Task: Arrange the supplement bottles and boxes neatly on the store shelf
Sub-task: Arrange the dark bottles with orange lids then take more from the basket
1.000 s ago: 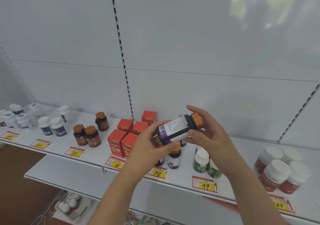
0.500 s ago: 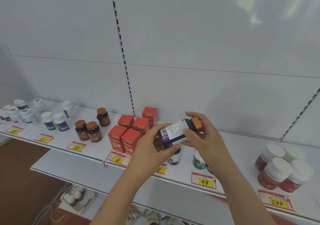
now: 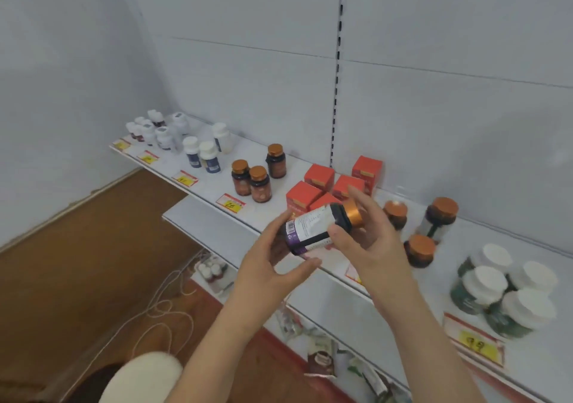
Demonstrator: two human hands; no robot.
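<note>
Both hands hold 1 dark bottle (image 3: pixel 322 227) in the air in front of the shelf (image 3: pixel 217 213), just past its front edge. The bottle lies tilted, its orange cap (image 3: pixel 354 213) pointing toward 2 o'clock and its base toward 8 o'clock, with the white and purple label facing up. The right hand (image 3: pixel 369 241) grips the cap end, fingers curled round the neck and thumb across the label. The left hand (image 3: pixel 273 266) cups the base from below, fingers loosely bent around it and thumb stretched out beneath.

On the shelf behind the held bottle, at 12 o'clock from it, stand 5 red boxes (image 3: pixel 319 177) in a loose cluster. At 10 o'clock from them are 3 brown bottles with orange caps (image 3: pixel 259 182), and farther along toward 10 o'clock a group of white bottles (image 3: pixel 198 151). At 3 o'clock from the held bottle stand 3 more dark bottles with orange caps (image 3: pixel 420 249), and beyond them at 4 o'clock 4 green jars with white lids (image 3: pixel 502 297). Yellow price tags (image 3: pixel 231 204) line the shelf's front edge. Below lie a brown floor (image 3: pixel 77 263) and a white cord (image 3: pixel 161 306).
</note>
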